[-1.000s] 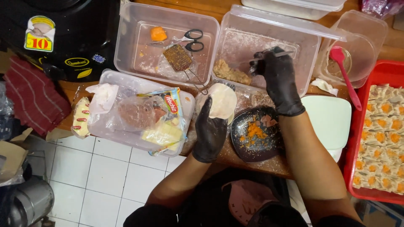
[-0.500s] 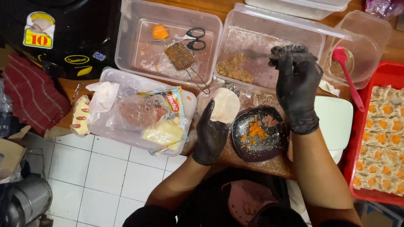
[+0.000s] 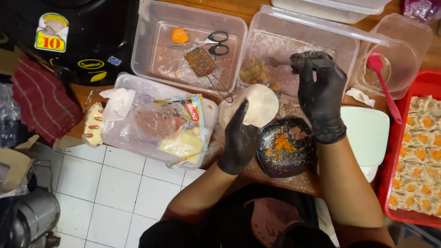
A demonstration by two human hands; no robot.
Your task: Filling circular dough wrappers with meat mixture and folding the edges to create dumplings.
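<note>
A crowded wooden worktable (image 3: 294, 181) above white floor tiles, and I am filling dumplings at it.

Looking down from my head: my black-gloved left hand (image 3: 240, 140) is cradling a round pale dough wrapper (image 3: 261, 105) on its flattened, close-set fingers, still bare of filling. My black-gloved right hand (image 3: 320, 94) is hovering over the clear plastic tub of minced filling (image 3: 301, 50), fingertips pinched on something too small to make out. The red tray of finished orange-topped dumplings (image 3: 420, 151) is already filling up; the small dark dish of grated carrot (image 3: 285, 147) is sitting below the wrapper.
</note>
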